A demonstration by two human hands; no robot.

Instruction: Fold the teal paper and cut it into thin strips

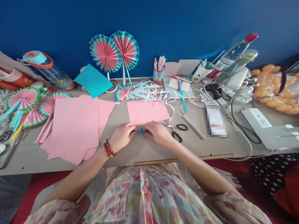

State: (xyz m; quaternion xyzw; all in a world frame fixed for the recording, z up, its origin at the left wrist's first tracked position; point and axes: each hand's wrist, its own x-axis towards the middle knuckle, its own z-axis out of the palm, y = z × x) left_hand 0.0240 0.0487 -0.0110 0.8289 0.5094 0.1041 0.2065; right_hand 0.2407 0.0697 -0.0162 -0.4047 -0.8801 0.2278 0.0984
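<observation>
Both hands meet at the middle of the desk around a narrow teal paper strip (140, 132). My left hand (122, 134), with a beaded bracelet (109, 148) at the wrist, pinches the strip's left end. Its right end is under the closed fingers of my right hand (158, 132). Just beyond the hands lies a pink paper sheet (148, 112). Black-handled scissors (177, 127) rest beside my right hand, their blades partly hidden. A pale pen-like craft knife (192, 125) lies farther right.
Pink sheets (74, 124) are stacked at left, under a teal sheet (93, 81). Pleated paper fans (125, 51) stand against the blue wall. Paper shreds (149, 90), a pencil cup (158, 73), a phone (217, 121), cables and a power strip (259, 117) spread rightward. A ruler (217, 156) lies along the front edge.
</observation>
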